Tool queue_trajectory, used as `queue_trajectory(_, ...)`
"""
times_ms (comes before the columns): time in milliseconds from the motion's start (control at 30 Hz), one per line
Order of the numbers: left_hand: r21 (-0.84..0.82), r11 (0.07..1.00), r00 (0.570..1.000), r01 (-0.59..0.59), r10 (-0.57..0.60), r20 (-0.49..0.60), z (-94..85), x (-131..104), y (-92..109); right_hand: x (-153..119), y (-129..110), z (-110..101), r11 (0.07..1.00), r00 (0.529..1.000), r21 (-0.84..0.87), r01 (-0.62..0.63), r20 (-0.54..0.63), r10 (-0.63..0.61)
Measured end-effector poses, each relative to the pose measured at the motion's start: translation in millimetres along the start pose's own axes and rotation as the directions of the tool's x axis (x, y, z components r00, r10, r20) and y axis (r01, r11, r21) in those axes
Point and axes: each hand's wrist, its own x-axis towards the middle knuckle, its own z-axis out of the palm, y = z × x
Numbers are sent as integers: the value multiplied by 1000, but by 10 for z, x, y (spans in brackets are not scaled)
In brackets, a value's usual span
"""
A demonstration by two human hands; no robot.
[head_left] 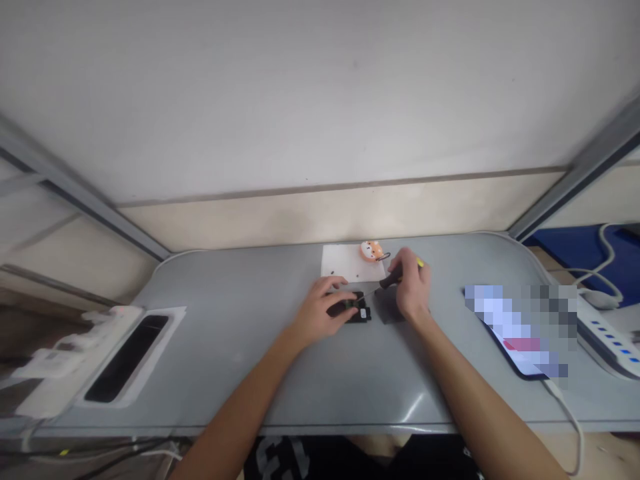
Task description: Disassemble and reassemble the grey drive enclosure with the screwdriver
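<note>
A dark phone (127, 358) lies beside a white power strip (59, 390) — at right, a lit phone (503, 327) trails a white cable (565, 405).

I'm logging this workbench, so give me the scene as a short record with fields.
Left hand: fingers on a black device
Right hand: gripping a screwdriver, shaft pointing toward the device; tip contact unclear
Behind the hands: white paper with small dark bits; an orange-and-white animal-faced trinket on it
Far left: dark-screened phone beside a power strip
Far right: lit phone, white cable at its near end
Surface: grey table
</note>
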Motion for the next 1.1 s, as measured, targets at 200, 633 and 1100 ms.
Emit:
queue_trajectory(200, 57, 997, 973, 52, -64, 220, -63, 71, 56, -9, 75, -32, 988, 992, -118, 104, 81, -95)
queue_trajectory(633, 38, 998, 965, 44, -52, 256, -64, 81, 82, -56, 87, -8, 966, 976, -189, 175, 160, -145)
queue_trajectory(1100, 53, 997, 953, 60, -73, 294, -87, 99, 95, -67, 114, 4, 958, 974, -229, 171, 188, -129)
